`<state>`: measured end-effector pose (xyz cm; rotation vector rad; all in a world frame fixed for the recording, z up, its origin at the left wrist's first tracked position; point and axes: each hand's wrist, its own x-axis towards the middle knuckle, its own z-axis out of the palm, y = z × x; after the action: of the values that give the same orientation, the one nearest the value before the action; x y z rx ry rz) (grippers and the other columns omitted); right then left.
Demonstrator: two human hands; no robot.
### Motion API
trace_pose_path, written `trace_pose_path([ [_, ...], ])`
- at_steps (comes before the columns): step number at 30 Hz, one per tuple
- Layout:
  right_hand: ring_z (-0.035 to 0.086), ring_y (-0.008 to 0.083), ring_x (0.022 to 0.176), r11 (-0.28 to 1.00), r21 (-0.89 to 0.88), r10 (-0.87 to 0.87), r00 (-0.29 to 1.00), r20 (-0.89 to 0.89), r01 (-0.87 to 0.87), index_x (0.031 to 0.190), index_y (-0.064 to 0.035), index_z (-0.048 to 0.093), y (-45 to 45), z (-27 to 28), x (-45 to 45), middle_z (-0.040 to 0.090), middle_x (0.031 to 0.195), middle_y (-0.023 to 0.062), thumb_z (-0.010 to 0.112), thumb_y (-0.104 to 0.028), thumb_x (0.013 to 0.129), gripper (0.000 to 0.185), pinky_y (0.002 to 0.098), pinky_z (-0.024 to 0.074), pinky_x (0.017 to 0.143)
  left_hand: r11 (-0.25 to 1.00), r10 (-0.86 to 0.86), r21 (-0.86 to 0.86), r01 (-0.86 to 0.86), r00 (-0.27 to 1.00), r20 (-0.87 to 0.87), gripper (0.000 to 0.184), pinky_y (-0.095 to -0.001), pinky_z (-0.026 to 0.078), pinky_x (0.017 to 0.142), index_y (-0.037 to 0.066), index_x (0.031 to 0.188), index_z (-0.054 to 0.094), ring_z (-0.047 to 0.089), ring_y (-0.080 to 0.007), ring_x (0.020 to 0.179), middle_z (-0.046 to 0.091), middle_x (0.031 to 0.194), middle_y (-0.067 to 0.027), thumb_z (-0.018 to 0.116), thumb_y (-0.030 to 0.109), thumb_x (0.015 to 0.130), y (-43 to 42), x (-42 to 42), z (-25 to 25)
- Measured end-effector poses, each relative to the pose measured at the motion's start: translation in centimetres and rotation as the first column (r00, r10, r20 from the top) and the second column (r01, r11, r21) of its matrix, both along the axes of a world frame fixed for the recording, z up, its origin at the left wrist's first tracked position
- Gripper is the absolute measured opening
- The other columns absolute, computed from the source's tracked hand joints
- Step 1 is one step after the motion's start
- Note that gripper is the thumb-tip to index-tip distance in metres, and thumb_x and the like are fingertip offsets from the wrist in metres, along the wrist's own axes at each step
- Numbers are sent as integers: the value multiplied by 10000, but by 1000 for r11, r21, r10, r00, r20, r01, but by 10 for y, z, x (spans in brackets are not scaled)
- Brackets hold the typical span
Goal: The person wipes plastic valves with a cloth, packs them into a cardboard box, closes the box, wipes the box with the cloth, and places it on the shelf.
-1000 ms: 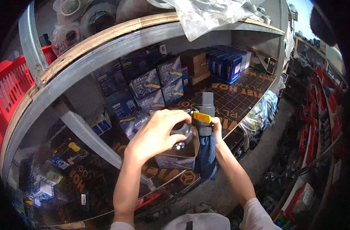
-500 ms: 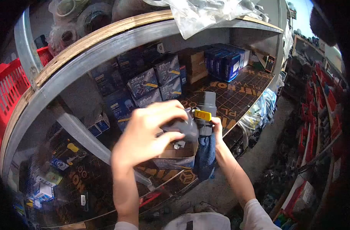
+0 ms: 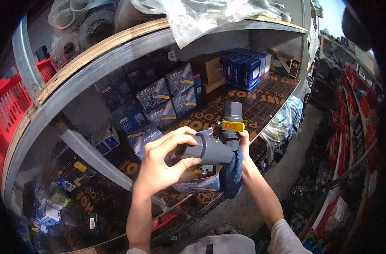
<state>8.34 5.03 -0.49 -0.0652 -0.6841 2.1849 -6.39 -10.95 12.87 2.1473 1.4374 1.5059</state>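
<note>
My left hand (image 3: 167, 158) grips a dark grey pipe fitting (image 3: 212, 150), thumb below and fingers over its top, its wider end pointing right. My right hand (image 3: 245, 148) holds a grey valve (image 3: 232, 111) upright, its yellow tag-like handle (image 3: 233, 126) facing me. From the same hand a dark blue cloth (image 3: 232, 178) hangs down. Under the fitting stands an open cardboard box (image 3: 197, 185), with something metallic and yellow partly showing at its opening. The fitting's right end overlaps the valve's lower part; whether they touch I cannot tell.
Blue printed boxes (image 3: 153, 96) are stacked on the shelf behind my left hand. Further back are a brown carton (image 3: 207, 72) and blue boxes (image 3: 242, 72). A metal brace (image 3: 95, 152) slants at the left. A red basket (image 3: 11, 101) and red bins (image 3: 339, 127) flank the shelf.
My left hand has brought the grey fitting up out of the open box and turned it sideways beside the valve. The valve has shifted slightly right in my right hand.
</note>
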Motion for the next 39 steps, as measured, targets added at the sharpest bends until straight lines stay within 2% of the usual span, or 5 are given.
trace_pose_path([
  [6,597,243,683,995,99,35,997,-69,-28,1116,-1,532,-3,-2,4,604,931,155,517,-435,743,572,333,498,620,999,27,-20,-37,931,-365,318,-346,479,794,17,918,609,608,-303,925,617,1017,-145,731,32,625,-17,7,35],
  [18,577,263,670,997,76,31,981,-190,-16,1102,-3,517,-9,4,3,592,876,147,549,-426,725,567,332,492,612,999,32,6,-32,947,-319,333,-315,489,784,16,881,630,635,-266,893,633,997,-142,749,18,570,-10,12,34],
  [22,582,262,974,998,2,-56,997,46,56,1214,-64,487,-15,1,4,579,1117,145,560,-539,713,695,396,460,891,993,-46,95,67,978,-206,388,-298,474,788,-11,888,624,632,-234,890,631,987,-182,781,21,535,-15,17,48],
  [25,579,195,683,986,-122,-97,987,129,113,1043,-44,549,-19,10,3,606,803,107,552,-469,723,532,313,491,630,986,-163,17,164,985,-57,382,-302,472,794,-12,885,623,627,-233,905,629,986,-193,789,28,543,-16,17,39],
  [39,540,198,571,988,148,-36,999,-24,39,1015,-42,552,-17,5,5,587,715,127,454,-529,750,562,281,448,539,992,-34,-122,-4,952,-304,313,-328,474,812,3,896,610,625,-263,916,624,1007,-142,727,24,606,2,5,5],
])
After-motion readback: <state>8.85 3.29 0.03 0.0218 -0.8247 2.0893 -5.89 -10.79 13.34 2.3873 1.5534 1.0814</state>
